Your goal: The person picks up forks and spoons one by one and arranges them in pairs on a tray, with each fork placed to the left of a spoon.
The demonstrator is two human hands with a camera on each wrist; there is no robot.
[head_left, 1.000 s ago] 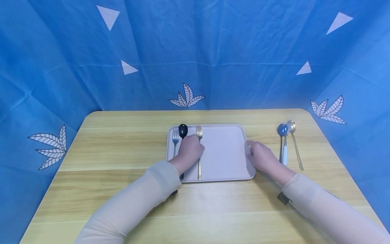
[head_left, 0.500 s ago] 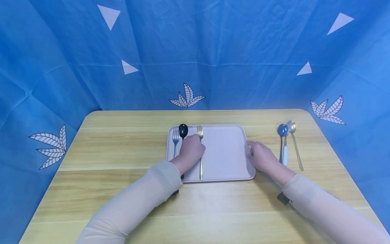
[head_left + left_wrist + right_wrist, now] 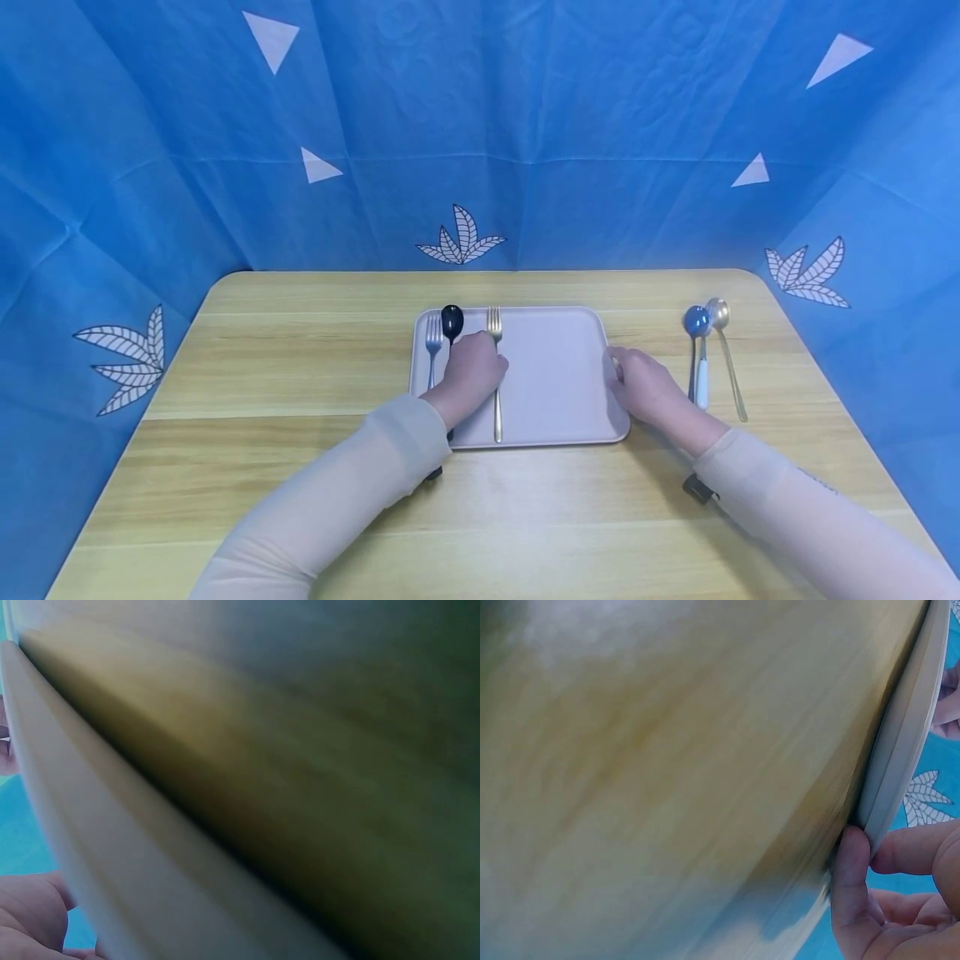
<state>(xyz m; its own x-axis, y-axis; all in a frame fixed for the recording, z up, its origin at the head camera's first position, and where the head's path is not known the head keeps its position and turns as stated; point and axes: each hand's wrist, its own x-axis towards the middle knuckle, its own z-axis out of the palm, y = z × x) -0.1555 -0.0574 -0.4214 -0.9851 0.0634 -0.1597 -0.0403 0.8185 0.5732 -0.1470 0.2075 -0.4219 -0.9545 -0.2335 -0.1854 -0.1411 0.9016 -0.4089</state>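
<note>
A pale pinkish tray (image 3: 558, 379) lies on the table, with a silver fork (image 3: 433, 335), a black spoon (image 3: 452, 320) and a gold fork (image 3: 497, 417) lengthwise in its left part. My left hand (image 3: 472, 367) is over the gold fork, fingers curled round its handle; the fingertips are hidden in the head view. At the tray's right edge my right hand (image 3: 643, 385) grips the rim. In the right wrist view, its thumb and index finger pinch the tray's edge (image 3: 896, 750). Only part of the left hand (image 3: 34, 915) shows in the left wrist view.
Right of the tray lie a blue-bowled spoon (image 3: 697, 321), a white handle (image 3: 702, 383) beside it, and a gold spoon (image 3: 717, 314). The wooden table (image 3: 300, 358) has rounded far corners. A blue curtain (image 3: 600, 125) with white triangles and leaves hangs behind.
The gold fork's lower end and my left hand have shifted slightly to the right. My right hand stays at the tray's edge.
</note>
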